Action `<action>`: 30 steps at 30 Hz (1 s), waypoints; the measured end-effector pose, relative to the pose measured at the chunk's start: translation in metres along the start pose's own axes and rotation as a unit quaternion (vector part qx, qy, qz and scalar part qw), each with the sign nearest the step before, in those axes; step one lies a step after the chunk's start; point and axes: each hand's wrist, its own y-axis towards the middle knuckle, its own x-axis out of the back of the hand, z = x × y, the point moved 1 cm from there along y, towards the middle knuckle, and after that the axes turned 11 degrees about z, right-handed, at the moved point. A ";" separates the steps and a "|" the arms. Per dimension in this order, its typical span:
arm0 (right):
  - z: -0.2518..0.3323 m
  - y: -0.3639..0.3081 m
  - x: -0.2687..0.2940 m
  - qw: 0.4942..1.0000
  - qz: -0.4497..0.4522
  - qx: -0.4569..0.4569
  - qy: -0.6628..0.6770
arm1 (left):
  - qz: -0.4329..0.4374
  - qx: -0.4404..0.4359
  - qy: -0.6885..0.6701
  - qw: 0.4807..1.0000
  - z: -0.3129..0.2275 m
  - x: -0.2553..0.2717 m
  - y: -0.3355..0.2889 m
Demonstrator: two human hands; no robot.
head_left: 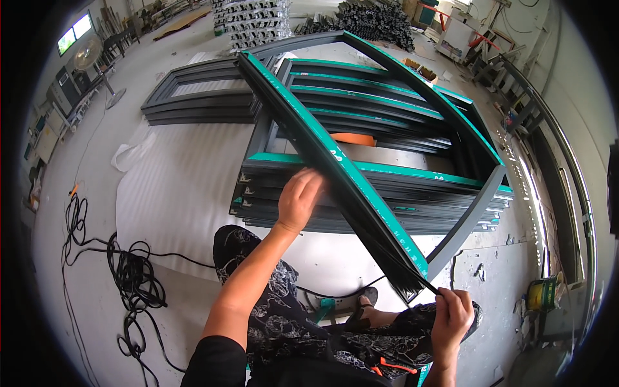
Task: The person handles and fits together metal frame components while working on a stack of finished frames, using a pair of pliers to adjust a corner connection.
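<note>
A dark grey rectangular window frame (351, 187) with a green film strip lies slantwise across a stack of similar frames (380, 200). Its nearest corner points toward my lap. My left hand (300, 198) has its fingers bent and pressed together against the left side of the long bar; the fingertips are partly hidden and a little blurred. By the near corner, my right hand (452, 316) is closed on the end of a thin black strip (418, 276), which looks like a rubber seal. This strip runs from the fingers up along the bar.
More grey frames (200, 100) lie at the left on white foam sheeting (167, 174). Coiled black cable (135, 274) is on the floor at left. Orange-handled pliers (394, 366) rest near my lap. A tin (543, 293) stands at right; bundled profiles (377, 22) are piled behind.
</note>
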 end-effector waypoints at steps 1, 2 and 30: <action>-0.002 0.002 0.003 0.998 0.048 -0.023 0.045 | 0.000 0.003 0.001 1.000 0.003 -0.001 -0.002; -0.006 0.004 0.006 0.990 0.096 -0.046 0.087 | -0.004 -0.006 0.003 1.000 0.005 -0.002 -0.004; -0.064 -0.006 -0.008 0.736 0.267 -0.284 0.554 | 0.015 0.071 0.006 0.997 0.012 0.021 0.010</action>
